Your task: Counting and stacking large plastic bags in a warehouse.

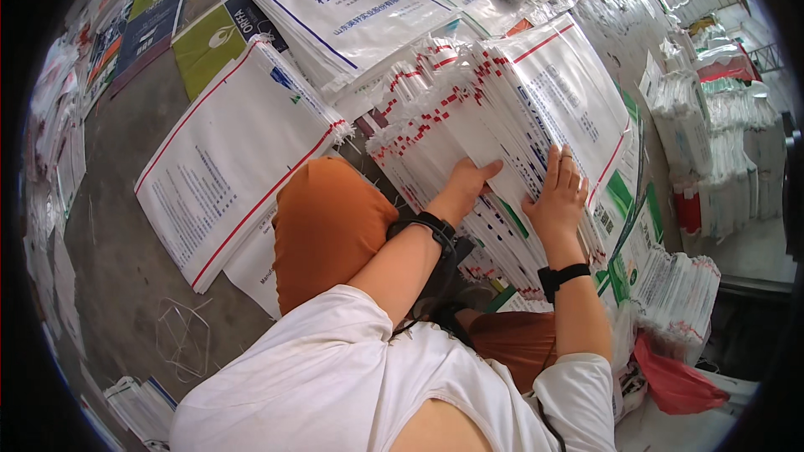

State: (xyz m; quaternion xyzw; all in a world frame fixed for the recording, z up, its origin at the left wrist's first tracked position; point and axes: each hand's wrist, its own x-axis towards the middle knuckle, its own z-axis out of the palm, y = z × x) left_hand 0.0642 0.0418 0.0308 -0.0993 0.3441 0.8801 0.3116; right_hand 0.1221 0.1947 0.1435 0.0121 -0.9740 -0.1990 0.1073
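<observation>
Floor's far left: Folded sacks (54, 151) lie heaped on the grey concrete floor (109, 226).
Left stack: A flat stack of red-striped white sacks (239, 159) rests on the floor, its lower right edge beside a knee in orange-brown trousers (322, 230).
Upper stack: White sacks with a blue border (343, 21) lie beyond, overlapping a green-and-black sack (205, 54).
Left hand: The left hand (463, 186) reaches in at the near side of the central pile of red-edged white sacks (452, 134), thumb apart from the fingers; the fingers are partly hidden, and whether they grip cannot be told.
Central pile: It leans in layers on the floor between the two hands and beyond them, its folded edges showing.
Right hand: The right hand (559, 199) lies over the pile's right part, fingers extended close together, thumb apart.
Right side: A bundle of sacks (678, 293) lies near red plastic sheeting (674, 381), with taller sack stacks (720, 138) behind.
</observation>
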